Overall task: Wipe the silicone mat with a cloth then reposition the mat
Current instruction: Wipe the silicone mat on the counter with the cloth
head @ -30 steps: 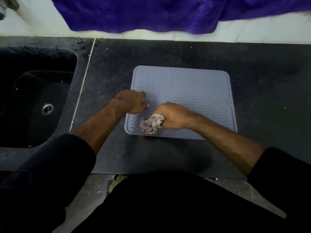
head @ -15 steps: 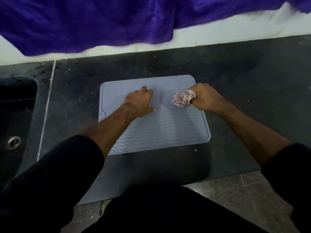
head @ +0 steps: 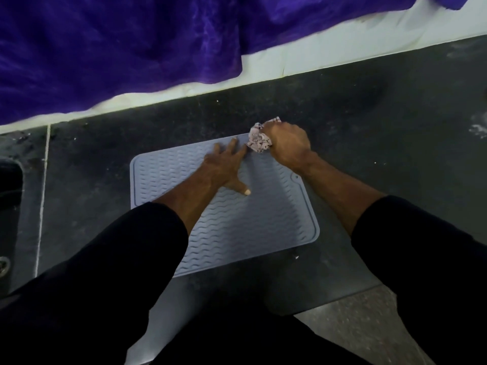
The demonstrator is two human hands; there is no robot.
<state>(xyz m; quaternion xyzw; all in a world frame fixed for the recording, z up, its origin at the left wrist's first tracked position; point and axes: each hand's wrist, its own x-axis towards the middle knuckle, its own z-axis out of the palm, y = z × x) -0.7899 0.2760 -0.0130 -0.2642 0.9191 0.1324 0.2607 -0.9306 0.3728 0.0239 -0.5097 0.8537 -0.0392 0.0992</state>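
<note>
A dark speckled stone counter carries a pale blue ribbed silicone mat. It is pinned by the spread left hand; a crumpled patterned cloth is clenched in the right hand at its far corner. Wiping seems underway; repositioning is not yet done.

A single head-worn view looks steeply down and forward from close above a dark counter. The frame is tilted, so the far wall slants up to the right. Both sleeves fill the near edge; a sink clips the left border.
</note>
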